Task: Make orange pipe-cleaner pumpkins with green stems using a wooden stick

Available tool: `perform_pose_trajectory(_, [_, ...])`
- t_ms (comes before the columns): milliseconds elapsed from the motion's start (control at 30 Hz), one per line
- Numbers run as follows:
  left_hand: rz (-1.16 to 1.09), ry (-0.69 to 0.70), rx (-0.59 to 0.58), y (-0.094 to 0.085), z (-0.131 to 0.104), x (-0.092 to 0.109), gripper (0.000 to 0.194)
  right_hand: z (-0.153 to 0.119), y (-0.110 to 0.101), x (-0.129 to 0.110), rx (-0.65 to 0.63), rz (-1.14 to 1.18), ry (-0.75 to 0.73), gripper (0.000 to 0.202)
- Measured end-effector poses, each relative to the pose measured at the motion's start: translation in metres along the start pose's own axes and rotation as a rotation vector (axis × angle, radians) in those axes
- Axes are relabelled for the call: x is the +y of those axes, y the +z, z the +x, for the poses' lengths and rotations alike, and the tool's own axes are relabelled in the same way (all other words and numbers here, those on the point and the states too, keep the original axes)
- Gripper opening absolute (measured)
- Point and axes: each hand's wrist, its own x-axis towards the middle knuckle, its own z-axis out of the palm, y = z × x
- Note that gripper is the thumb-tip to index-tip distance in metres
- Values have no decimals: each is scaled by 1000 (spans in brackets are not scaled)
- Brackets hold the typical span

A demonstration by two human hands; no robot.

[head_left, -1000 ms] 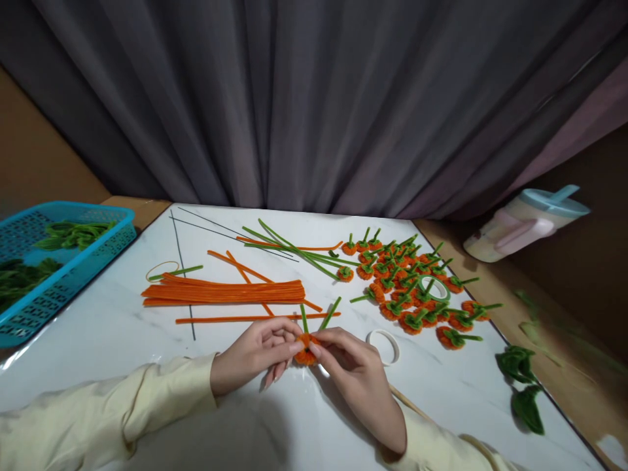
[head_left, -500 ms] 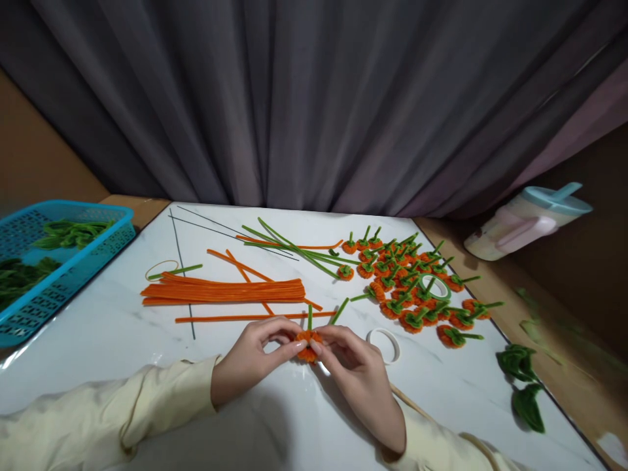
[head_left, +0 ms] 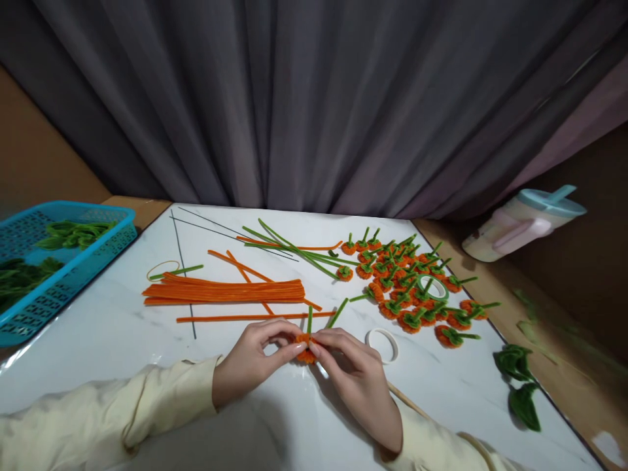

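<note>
Between both hands, above the white tabletop (head_left: pixel 235 418), is a small orange fuzzy pumpkin (head_left: pixel 307 355) with a green stem standing up. My left hand (head_left: pixel 258 356) pinches its left side with thumb and fingers. My right hand (head_left: pixel 356 376) grips its right side the same way. Behind them lie a bundle of orange fuzzy sticks (head_left: pixel 226 290) and a loose orange stick (head_left: pixel 235 319). A green stick (head_left: pixel 338 313) rises just behind my right hand. Many finished-looking orange pumpkins (head_left: pixel 392 268) with green stems are grouped at the right.
A green-rimmed tape roll (head_left: pixel 444 288) rests among the pumpkins, a white ring (head_left: pixel 396 347) nearer my right hand. Green leaves (head_left: pixel 524 405) lie at the right edge. A blue basket (head_left: pixel 98 258) stands left, a lidded cup (head_left: pixel 510 229) back right. Green sticks (head_left: pixel 294 247) lie behind.
The fingers of my right hand have shifted slightly on the pumpkin, and its wrist sits a little further left. The view has shifted slightly.
</note>
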Motion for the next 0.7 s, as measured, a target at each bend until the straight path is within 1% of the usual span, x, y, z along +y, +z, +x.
perform_pose_trajectory(67, [3, 1, 4, 0, 0, 1, 19, 0, 0, 1, 0, 2, 5, 12])
perform_pose_trajectory(200, [-19, -9, -3, 0, 0, 0, 18, -1, 1, 4, 38, 2, 77, 11])
perform_pose_trajectory(300, [-40, -16, -6, 0, 1, 0, 19, -1, 1, 4, 41, 2, 34, 11])
perform_pose_trajectory(400, [-13, -6, 8, 1, 1, 0, 21, 1, 0, 2, 24, 0, -21, 13])
perform_pose_trajectory(533, [9, -8, 2, 1, 0, 0, 20, 2, -1, 0, -18, 0, -43, 15])
perform_pose_trajectory(700, [-9, -4, -9, 0, -1, 1, 18, 2, -1, 0, -36, -9, -51, 17])
